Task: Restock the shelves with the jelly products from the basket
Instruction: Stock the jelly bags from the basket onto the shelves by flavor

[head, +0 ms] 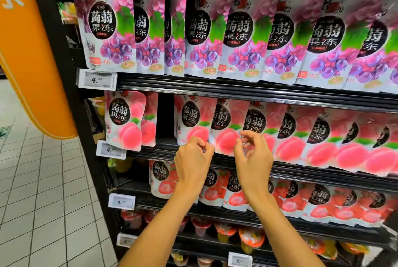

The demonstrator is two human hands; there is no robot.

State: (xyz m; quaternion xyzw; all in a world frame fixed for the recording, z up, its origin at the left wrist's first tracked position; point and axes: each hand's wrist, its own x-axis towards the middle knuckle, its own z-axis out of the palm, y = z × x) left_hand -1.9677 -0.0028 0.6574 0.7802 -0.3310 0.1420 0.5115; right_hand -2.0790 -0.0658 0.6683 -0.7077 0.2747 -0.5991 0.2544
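Head: black shelves (237, 88), white tiled floor (43, 180), orange pillar (32, 62).

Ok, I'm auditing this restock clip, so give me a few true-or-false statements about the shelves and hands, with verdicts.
1. The grape pouches fill the top shelf in view. True.
2. Both hands are at the strawberry shelf. False: the left hand and right hand are in front of the peach pouches.
3. The peach row has a gap near its left end. True.
4. The jelly cups stand above the grape pouches. False: they stand on the lowest shelves in view.
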